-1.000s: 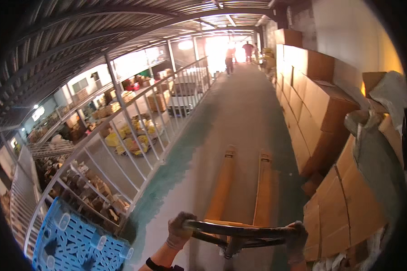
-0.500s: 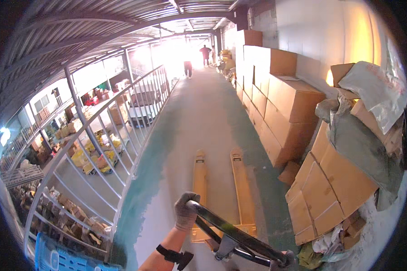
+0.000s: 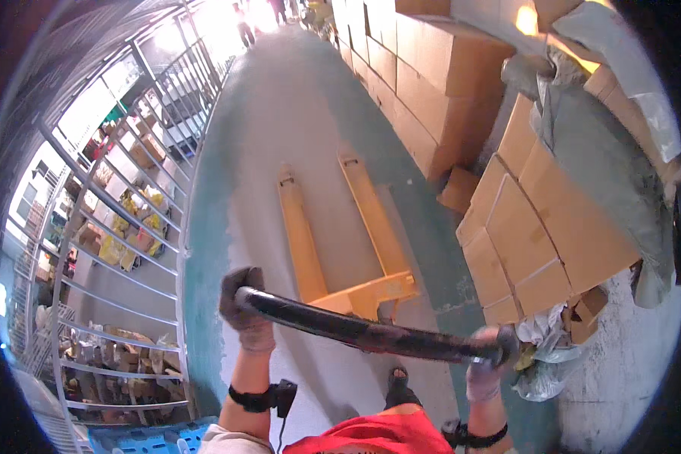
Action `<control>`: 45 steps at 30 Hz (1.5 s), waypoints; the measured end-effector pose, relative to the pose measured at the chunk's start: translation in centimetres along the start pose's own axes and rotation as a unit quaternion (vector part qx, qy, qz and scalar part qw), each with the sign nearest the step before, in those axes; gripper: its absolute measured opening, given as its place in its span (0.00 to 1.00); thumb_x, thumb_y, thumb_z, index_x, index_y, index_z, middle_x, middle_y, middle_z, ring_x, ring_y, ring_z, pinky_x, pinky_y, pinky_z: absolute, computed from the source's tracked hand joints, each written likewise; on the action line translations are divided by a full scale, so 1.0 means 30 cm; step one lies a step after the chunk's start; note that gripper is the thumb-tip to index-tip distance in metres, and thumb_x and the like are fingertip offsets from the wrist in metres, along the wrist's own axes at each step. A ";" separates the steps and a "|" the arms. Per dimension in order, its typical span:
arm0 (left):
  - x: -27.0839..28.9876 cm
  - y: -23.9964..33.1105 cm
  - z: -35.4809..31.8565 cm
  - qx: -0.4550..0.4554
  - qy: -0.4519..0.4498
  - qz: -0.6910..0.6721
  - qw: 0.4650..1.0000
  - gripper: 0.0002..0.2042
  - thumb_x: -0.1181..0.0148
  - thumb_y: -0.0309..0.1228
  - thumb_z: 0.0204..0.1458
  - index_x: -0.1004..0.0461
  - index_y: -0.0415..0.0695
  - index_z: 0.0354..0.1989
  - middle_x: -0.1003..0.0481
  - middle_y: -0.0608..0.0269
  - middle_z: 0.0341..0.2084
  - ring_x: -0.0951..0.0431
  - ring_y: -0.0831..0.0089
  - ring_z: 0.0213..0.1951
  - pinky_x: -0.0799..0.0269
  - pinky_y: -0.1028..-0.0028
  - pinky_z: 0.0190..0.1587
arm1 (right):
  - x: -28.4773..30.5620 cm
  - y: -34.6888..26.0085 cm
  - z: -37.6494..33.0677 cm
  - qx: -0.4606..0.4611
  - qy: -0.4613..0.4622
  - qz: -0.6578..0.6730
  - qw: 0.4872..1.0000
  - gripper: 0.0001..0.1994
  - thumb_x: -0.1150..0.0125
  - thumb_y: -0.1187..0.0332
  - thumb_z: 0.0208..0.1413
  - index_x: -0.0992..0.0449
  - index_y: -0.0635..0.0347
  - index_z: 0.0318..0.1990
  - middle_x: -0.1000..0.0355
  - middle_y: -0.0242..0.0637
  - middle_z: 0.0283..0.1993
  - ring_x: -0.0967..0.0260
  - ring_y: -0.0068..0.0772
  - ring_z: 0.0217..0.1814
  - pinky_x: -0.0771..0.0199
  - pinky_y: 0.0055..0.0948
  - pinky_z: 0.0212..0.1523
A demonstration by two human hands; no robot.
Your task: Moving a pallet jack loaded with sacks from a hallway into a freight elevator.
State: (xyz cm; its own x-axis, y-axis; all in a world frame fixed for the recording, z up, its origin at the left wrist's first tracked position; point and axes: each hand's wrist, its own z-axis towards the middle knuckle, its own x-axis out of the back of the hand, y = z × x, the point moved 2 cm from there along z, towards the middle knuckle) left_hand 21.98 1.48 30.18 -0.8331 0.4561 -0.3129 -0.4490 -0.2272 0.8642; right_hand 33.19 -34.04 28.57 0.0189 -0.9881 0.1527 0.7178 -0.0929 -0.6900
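Both of my hands grip the black handle bar (image 3: 363, 331) of a yellow hand pallet truck. My left hand (image 3: 244, 309), in a grey glove, is wrapped round the bar's left end. My right hand (image 3: 489, 356), also gloved, holds the right end, partly hidden by the bar. Beyond the handle, the truck's yellow body (image 3: 371, 293) and two bare forks (image 3: 378, 219) point away from me along the floor. Dark straps with small devices sit on both my wrists.
A metal railing (image 3: 121, 284) runs along the left, with goods below. Stacked cardboard boxes (image 3: 401, 87) line the right; nearer lie flattened, strapped cardboard (image 3: 541, 238) and grey sheeting (image 3: 601, 170). A blue plastic crate (image 3: 147, 439) is at lower left. People (image 3: 244, 26) stand far ahead.
My view has tipped downward. The handle has swung left and come nearer to level, and my right hand has come fully into view. Both hands keep hold.
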 end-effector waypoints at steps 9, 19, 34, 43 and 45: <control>-0.204 -0.193 0.187 -0.180 0.072 0.104 0.976 0.15 0.31 0.35 0.41 0.28 0.40 0.33 0.33 0.70 0.27 0.35 0.82 0.30 0.37 0.79 0.32 | -0.298 0.400 0.476 -0.073 0.045 0.118 0.989 0.04 0.45 0.74 0.48 0.33 0.59 0.24 0.34 0.30 0.23 0.37 0.22 0.26 0.34 0.24 0.27; -0.509 -0.549 0.652 -0.171 0.136 0.265 0.939 0.03 0.41 0.26 0.45 0.27 0.43 0.28 0.26 0.64 0.20 0.25 0.76 0.27 0.30 0.76 0.32 | -0.763 0.895 0.984 -0.103 -0.010 0.070 0.992 0.07 0.38 0.75 0.43 0.31 0.55 0.27 0.35 0.23 0.23 0.40 0.15 0.26 0.35 0.20 0.25; -0.720 -0.969 1.492 -0.147 0.144 0.366 0.907 0.05 0.40 0.29 0.43 0.29 0.48 0.28 0.27 0.54 0.20 0.25 0.55 0.24 0.30 0.64 0.28 | -1.787 1.458 1.745 -0.229 -0.189 0.191 0.936 0.04 0.44 0.79 0.48 0.28 0.59 0.31 0.35 0.25 0.22 0.39 0.17 0.19 0.35 0.20 0.19; -0.630 -1.333 2.217 -0.125 0.182 0.400 0.890 0.06 0.42 0.27 0.44 0.30 0.42 0.30 0.28 0.48 0.23 0.26 0.54 0.27 0.32 0.66 0.31 | -2.507 1.672 2.040 -0.172 -0.184 0.187 0.950 0.04 0.43 0.74 0.46 0.31 0.57 0.28 0.38 0.26 0.21 0.40 0.18 0.21 0.36 0.23 0.21; -0.646 -1.364 2.407 -0.137 0.182 0.444 0.867 0.06 0.42 0.27 0.43 0.30 0.41 0.31 0.28 0.49 0.23 0.26 0.53 0.28 0.32 0.66 0.32 | -2.657 1.744 2.144 -0.107 -0.202 0.157 0.961 0.04 0.43 0.75 0.46 0.33 0.56 0.28 0.39 0.25 0.21 0.42 0.17 0.21 0.39 0.22 0.21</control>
State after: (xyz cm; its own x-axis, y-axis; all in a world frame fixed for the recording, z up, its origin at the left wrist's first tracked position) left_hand 79.84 64.06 29.33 -0.9140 -0.2929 0.2807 0.4026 -0.5687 0.7173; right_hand 114.00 47.75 25.81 0.5096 -0.8480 0.1456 0.4739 0.1354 -0.8701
